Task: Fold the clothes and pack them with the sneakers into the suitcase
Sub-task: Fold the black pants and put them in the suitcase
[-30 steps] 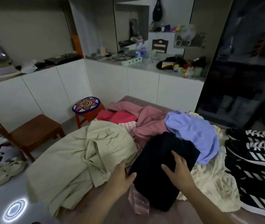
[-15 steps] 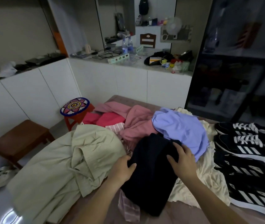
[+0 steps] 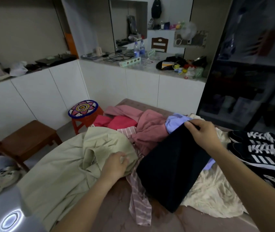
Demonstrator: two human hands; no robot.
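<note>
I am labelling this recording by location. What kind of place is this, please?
Probably a room in a home, perhaps a bedroom: loose clothes lie heaped on a bed-like surface, white cabinets carry household clutter, and a small patterned stool stands beside.

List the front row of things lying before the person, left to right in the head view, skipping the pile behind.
beige garment → striped pink cloth → black garment → cream cloth → black sneakers
</note>
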